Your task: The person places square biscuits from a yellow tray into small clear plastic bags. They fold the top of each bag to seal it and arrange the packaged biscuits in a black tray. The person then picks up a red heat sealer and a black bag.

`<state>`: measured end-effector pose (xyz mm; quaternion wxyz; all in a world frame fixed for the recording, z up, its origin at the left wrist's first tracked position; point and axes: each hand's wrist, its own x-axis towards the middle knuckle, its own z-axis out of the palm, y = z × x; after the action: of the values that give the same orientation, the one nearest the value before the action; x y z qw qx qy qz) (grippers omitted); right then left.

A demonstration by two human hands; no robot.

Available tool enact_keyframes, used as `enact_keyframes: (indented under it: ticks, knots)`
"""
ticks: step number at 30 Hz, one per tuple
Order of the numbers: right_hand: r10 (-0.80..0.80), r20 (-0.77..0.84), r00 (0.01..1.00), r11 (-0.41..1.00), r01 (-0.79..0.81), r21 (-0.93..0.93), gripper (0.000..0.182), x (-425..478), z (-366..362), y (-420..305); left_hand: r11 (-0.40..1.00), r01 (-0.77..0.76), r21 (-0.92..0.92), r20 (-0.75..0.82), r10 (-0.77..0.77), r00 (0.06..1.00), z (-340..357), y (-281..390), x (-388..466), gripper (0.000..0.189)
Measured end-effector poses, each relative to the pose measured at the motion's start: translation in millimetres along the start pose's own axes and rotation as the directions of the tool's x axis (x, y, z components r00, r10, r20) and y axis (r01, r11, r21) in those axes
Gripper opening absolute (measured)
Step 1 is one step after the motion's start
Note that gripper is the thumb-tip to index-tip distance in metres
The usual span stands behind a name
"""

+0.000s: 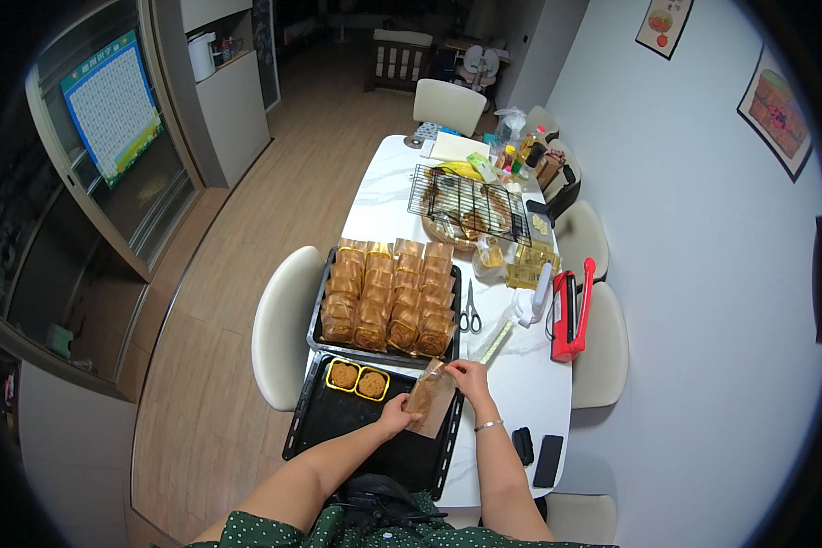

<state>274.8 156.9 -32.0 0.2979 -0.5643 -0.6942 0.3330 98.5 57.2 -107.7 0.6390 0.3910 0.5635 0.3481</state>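
Note:
My left hand [399, 415] grips the lower left edge of a brown-and-clear packaging bag [430, 404]. At its upper right corner, the fingers of my right hand [468, 378] pinch the same bag. It hangs over the right side of a black baking tray [356, 438]. I cannot tell whether anything is inside the bag. Two round brown pastries [358, 381] in yellow square trays sit side by side at the tray's far left. Just beyond, a second baking tray [457, 294] carries rows of bagged pastries [387, 294].
Right of the trays lie scissors [470, 318], a white handheld device [531, 301] and a red heat sealer [570, 315]. A phone [548, 462] and a small black case [522, 446] rest near the right edge. Farther back, a wire rack [469, 202] tops a basket. Chairs [288, 329] flank the table.

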Motion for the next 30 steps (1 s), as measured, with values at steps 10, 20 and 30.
enact_keyframes:
  ticks: [10, 20, 30]
  knots:
    - [0.046, -0.518, 0.854, 0.987, 0.042, 0.156, 0.010, -5.2, -33.1, -45.1, 0.656, -0.256, 0.710, -0.158, 0.503, 0.850, 12.9, 36.7, -18.2, 0.047]
    - [0.471, -0.204, 0.858, 0.211, 0.115, 0.971, 0.019, -74.8, 25.2, -34.6, 0.759, 0.063, -0.648, 0.073, -0.020, 0.997, 30.2, 89.7, -31.9, 0.023]
    - [0.282, 0.329, 0.901, 0.254, -0.400, 0.880, 0.022, -101.7, 25.4, -53.5, 0.964, -0.183, -0.192, 0.025, 0.192, 0.981, -35.1, 86.9, -68.8, 0.018]
